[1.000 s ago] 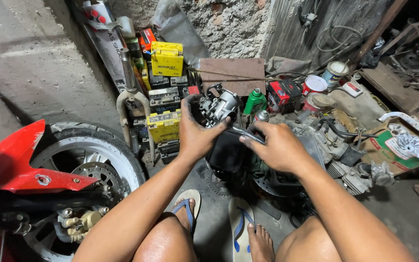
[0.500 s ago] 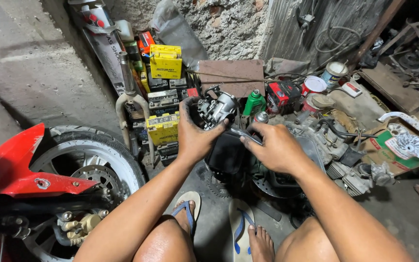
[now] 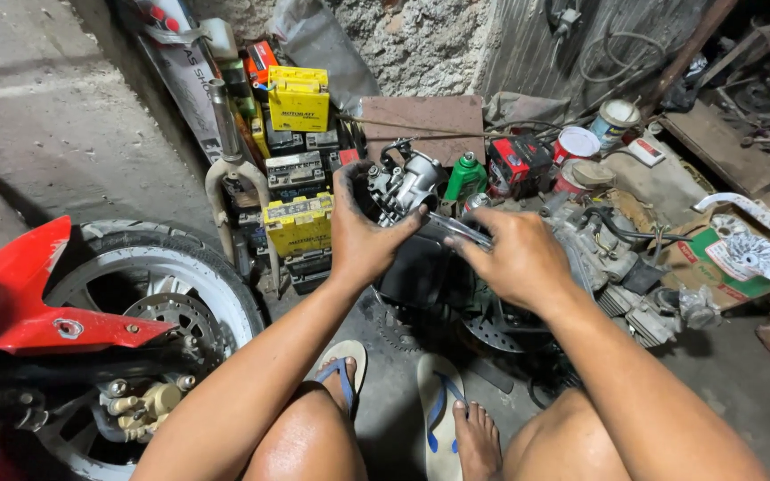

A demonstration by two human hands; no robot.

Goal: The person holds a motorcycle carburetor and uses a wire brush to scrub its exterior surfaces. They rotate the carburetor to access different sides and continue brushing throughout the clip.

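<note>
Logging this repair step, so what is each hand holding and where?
Left hand grips the carburetor around its near, lower side. Right hand holds a metal tool by its handle end, tip toward the carburetor.

This is a cramped motorcycle repair workshop with a bare concrete floor. A front wheel [image 3: 149, 303] under a red fender [image 3: 20, 294] stands at one side, yellow batteries [image 3: 298, 98] are stacked against a rough wall, and an engine [image 3: 621, 276], paint tins [image 3: 577, 144] and scrap metal clutter the ground.

carburetor [image 3: 400, 185] half hidden by left hand [image 3: 363, 233], tool [image 3: 458, 231] tip hidden
</note>
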